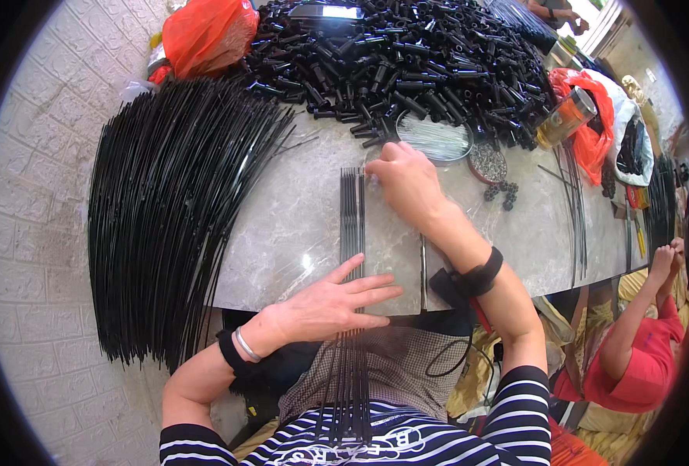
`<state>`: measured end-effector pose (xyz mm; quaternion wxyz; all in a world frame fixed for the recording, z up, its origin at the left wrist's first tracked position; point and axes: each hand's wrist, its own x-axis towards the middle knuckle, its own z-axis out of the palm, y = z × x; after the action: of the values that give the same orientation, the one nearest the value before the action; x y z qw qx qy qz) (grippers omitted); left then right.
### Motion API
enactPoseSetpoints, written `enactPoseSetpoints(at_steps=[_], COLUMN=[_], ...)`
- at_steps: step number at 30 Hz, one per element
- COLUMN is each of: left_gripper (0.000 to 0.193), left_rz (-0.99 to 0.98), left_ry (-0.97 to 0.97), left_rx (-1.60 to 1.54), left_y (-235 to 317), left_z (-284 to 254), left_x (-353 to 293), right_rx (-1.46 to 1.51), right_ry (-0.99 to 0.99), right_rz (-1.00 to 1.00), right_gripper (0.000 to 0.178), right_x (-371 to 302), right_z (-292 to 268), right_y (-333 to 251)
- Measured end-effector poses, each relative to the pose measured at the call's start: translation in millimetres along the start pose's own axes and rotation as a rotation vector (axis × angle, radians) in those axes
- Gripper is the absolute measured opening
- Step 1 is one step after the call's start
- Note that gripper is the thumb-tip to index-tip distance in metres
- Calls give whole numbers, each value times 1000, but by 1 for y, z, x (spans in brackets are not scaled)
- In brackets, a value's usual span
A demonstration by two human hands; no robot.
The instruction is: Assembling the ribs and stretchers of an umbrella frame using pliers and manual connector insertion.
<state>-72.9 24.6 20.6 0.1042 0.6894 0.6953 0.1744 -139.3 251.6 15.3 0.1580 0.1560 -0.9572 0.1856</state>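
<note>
- A broad fan of long black rods (170, 210) covers the left edge of the grey marbled stone tabletop (282, 202), whose surface shows again beyond it.
- Left hand (321, 303): palm down, fingers spread wide across a narrow row of thin black rods (352, 210), overhanging the near edge.
- Right hand (405, 182): arm slanting inward, fingertips bunched at the row's far end; I cannot tell whether they grip anything.
- A clear cylindrical jar (565, 116), tilted, bears a printed label.
</note>
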Motion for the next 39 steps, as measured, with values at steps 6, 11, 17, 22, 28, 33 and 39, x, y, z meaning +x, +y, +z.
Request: enactPoseSetpoints(at_steps=[6, 11, 17, 22, 28, 33, 39], left_gripper=[41, 41, 44, 46, 45, 43, 42], left_rz=[-4, -21, -20, -45, -45, -24, -32], left_ry=[-7, -33, -58, -73, -114, -77, -94], left_rx=[-10, -4, 6, -18, 8, -32, -50], left_y=[0, 1, 2, 3, 3, 3, 2], left_z=[-2, -3, -6, -6, -9, -8, -7], left_x=[0, 1, 4, 5, 7, 5, 6], right_rx=[101, -36, 139, 11, 33, -71, -36], right_ry=[12, -19, -3, -28, 8, 16, 4], right_rz=[92, 14, 92, 76, 89, 17, 66], right_gripper=[25, 19, 18, 15, 13, 10, 8], right_x=[-1, 1, 0, 3, 2, 2, 2], right_z=[6, 1, 9, 8, 11, 13, 14], right_y=[0, -5, 7, -3, -5, -3, -6])
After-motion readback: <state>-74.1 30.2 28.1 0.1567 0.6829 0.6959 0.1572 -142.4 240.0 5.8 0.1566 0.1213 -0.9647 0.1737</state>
